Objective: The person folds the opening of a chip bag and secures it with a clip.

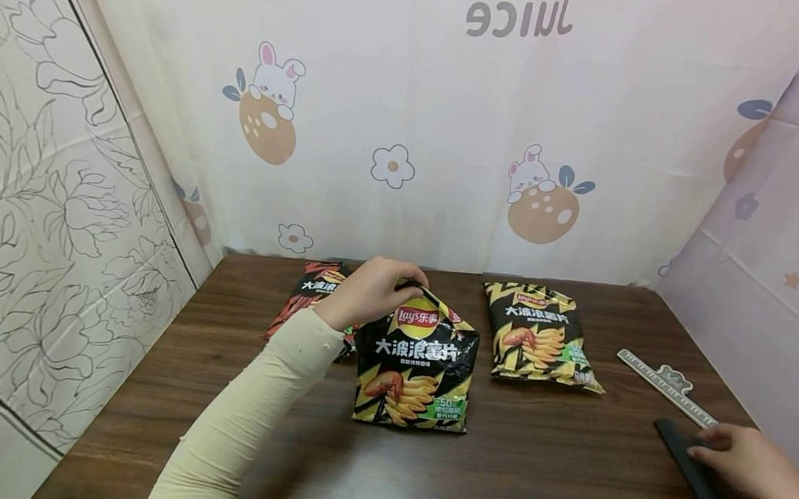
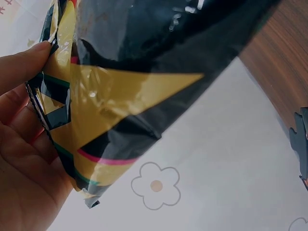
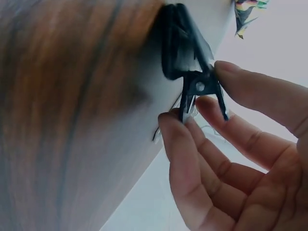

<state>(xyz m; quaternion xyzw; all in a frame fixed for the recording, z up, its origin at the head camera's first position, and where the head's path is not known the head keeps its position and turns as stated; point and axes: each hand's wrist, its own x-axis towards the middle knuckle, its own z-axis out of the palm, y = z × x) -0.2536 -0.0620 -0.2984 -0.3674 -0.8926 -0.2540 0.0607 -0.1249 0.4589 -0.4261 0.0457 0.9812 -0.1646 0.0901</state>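
My left hand (image 1: 372, 292) pinches the folded top edge of a black and yellow bag of chips (image 1: 414, 359), which stands upright in the middle of the table. The left wrist view shows the thumb and fingers on either side of the bag's crimped top corner (image 2: 57, 103). At the table's right side, my right hand (image 1: 749, 466) holds a long black sealing clip (image 1: 684, 459). Close up in the right wrist view, thumb and fingertips pinch the two handles of this black clip (image 3: 185, 57).
A white clip with a ruler-like bar (image 1: 668, 388) lies just beyond the black one. Another black and yellow chip bag (image 1: 539, 337) lies back right, and a red and black bag (image 1: 304, 297) lies back left, partly behind my left arm. A curtain (image 1: 388, 218) borders the table's back edge.
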